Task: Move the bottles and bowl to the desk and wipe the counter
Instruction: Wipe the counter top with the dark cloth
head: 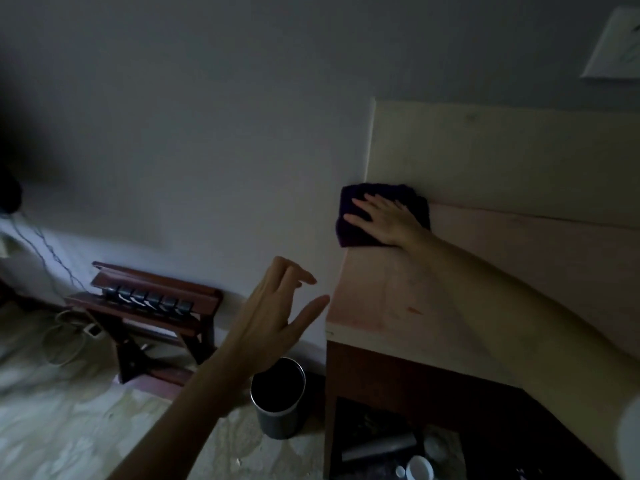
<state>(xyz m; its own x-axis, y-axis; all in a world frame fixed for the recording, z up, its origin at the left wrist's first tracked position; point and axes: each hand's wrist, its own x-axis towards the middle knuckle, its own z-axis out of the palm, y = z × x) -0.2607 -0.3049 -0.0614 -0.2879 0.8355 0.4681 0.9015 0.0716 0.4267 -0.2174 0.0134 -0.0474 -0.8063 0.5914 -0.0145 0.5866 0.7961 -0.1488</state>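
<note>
A dark purple cloth (353, 230) lies at the far left corner of the pale counter (450, 289), against the back panel. My right hand (384, 218) lies flat on the cloth, fingers spread, pressing it onto the counter. My left hand (277, 313) hovers in the air off the counter's left edge, fingers apart and holding nothing. No bottles or bowl stand on the counter top in view.
A dark cylindrical bin (278, 398) stands on the floor by the counter's left side. A wooden folding rack (149, 306) sits against the wall at left, with cables beside it. An open shelf (391, 445) under the counter holds small white containers.
</note>
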